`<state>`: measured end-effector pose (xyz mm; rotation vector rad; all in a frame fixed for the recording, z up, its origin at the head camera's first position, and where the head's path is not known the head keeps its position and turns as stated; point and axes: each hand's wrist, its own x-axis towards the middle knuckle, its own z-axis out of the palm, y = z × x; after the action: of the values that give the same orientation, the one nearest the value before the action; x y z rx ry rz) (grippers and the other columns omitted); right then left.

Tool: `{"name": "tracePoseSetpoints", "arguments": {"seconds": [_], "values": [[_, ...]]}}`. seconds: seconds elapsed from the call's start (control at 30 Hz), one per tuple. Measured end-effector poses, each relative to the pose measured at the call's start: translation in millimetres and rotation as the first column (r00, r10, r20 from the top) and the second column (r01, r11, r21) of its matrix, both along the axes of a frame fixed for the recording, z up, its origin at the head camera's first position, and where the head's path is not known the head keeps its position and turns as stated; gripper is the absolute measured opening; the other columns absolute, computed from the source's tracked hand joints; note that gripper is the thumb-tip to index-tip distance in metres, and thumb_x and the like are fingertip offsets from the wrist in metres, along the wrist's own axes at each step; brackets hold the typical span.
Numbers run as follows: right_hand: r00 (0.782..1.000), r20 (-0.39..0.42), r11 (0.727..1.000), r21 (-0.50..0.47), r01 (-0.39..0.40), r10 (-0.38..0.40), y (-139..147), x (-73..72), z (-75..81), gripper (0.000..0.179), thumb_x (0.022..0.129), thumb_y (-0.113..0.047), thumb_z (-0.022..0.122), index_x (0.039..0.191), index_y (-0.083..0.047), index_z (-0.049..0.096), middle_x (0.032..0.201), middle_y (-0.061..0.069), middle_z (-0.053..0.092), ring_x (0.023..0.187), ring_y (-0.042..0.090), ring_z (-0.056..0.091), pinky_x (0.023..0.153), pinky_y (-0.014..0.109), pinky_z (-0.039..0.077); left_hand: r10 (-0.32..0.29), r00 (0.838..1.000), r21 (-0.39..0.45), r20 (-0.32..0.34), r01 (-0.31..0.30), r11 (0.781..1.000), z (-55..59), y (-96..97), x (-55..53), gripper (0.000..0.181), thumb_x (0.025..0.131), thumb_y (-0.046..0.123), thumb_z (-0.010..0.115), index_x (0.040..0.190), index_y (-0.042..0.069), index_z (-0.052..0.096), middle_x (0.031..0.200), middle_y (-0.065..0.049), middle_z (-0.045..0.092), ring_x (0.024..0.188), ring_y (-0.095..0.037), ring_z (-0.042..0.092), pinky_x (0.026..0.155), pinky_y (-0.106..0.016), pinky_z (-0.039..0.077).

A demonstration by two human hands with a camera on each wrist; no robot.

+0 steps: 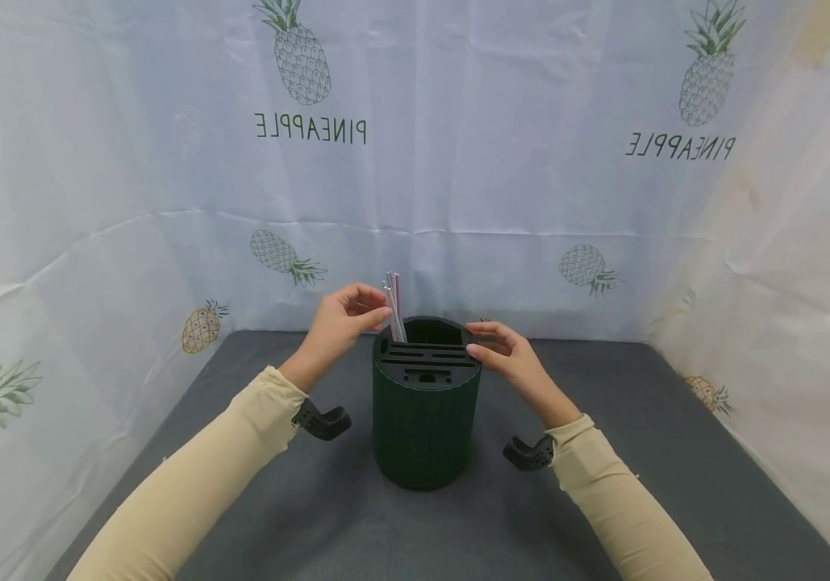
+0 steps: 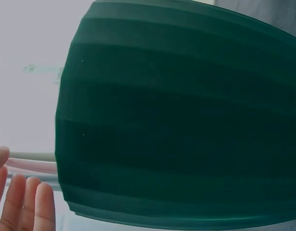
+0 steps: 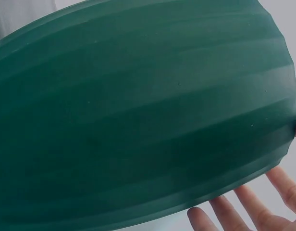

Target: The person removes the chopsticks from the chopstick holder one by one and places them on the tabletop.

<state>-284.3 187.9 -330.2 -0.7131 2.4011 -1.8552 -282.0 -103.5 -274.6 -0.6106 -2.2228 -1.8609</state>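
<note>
- Head view: the sticks [image 1: 396,319] lie at 3 o'clock from the left hand [image 1: 349,316], which is the nearer of the two; the right hand [image 1: 512,359] is at 4 o'clock from them, across the mouth of the holder [image 1: 425,436]. Their long axis is near upright, tops tilted slightly toward 11 o'clock. The lower ends drop out of sight into the holder's top at its 10 o'clock side; the exact compartment cannot be told. The left hand pinches the bundle between thumb and fingers; the right rests, fingers extended, at the holder's 2 o'clock rim. The holder, dark green with a black slotted top, stands upright on the grey counter [image 1: 400,541].
- Left wrist view: the sticks, thin and smooth in pale green, pink and grey-blue, run nearly along the 9-to-3 o'clock line from the left hand at 8 o'clock to the holder's edge.
- Right wrist view: the sticks are not visible. The right hand, at 4 o'clock, touches the holder's ribbed side with fingertips and clasps nothing.
</note>
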Motion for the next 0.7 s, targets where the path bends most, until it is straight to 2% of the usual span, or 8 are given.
{"name": "tracePoseSetpoints", "arguments": {"seconds": [0.1, 0.27, 0.5, 0.7], "values": [[1.0, 0.011, 1.0, 0.0, 0.007, -0.007, -0.4, 0.7, 0.2, 0.047, 0.096, -0.028, 0.061, 0.139, -0.015, 0.048, 0.144, 0.009, 0.044, 0.132, 0.032, 0.046, 0.106, 0.056, 0.041, 0.003, 1.0, 0.0, 0.016, -0.003, 1.0, -1.4, 1.3, -1.3, 0.021, 0.09, 0.007, 0.068, 0.107, -0.003, 0.061, 0.097, -0.004, 0.062, 0.084, -0.011, 0.064, 0.083, -0.039, 0.059], [1.0, 0.022, 1.0, -0.001, 0.015, -0.015, -1.5, 0.9, 1.2, 0.045, 0.096, -0.029, 0.062, 0.138, -0.016, 0.05, 0.143, 0.009, 0.046, 0.132, 0.031, 0.046, 0.105, 0.056, 0.042, 0.003, 1.0, -0.002, 0.031, -0.002, 1.0, -2.9, 2.3, -3.0, 0.02, 0.09, 0.007, 0.068, 0.106, -0.003, 0.06, 0.097, -0.005, 0.062, 0.083, -0.011, 0.064, 0.079, -0.029, 0.059], [0.999, 0.037, 1.0, 0.005, 0.025, -0.025, -1.7, 0.0, 1.7, 0.045, 0.095, -0.031, 0.062, 0.137, -0.017, 0.051, 0.142, 0.009, 0.047, 0.131, 0.031, 0.047, 0.105, 0.056, 0.042, -0.002, 0.999, 0.012, 0.041, 0.002, 1.0, -2.0, 3.2, -3.3, 0.018, 0.09, 0.006, 0.068, 0.104, -0.003, 0.061, 0.095, -0.004, 0.062, 0.083, -0.01, 0.064, 0.078, -0.027, 0.059], [0.999, 0.04, 1.0, -0.003, 0.017, -0.017, -1.4, -0.9, 0.9, 0.046, 0.095, -0.029, 0.062, 0.137, -0.015, 0.05, 0.143, 0.01, 0.046, 0.131, 0.032, 0.047, 0.106, 0.056, 0.041, -0.005, 0.999, 0.006, 0.041, 0.004, 1.0, -1.9, 3.7, -4.2, 0.018, 0.091, 0.007, 0.068, 0.104, -0.003, 0.061, 0.095, -0.005, 0.062, 0.084, -0.011, 0.065, 0.08, -0.031, 0.059]]}}
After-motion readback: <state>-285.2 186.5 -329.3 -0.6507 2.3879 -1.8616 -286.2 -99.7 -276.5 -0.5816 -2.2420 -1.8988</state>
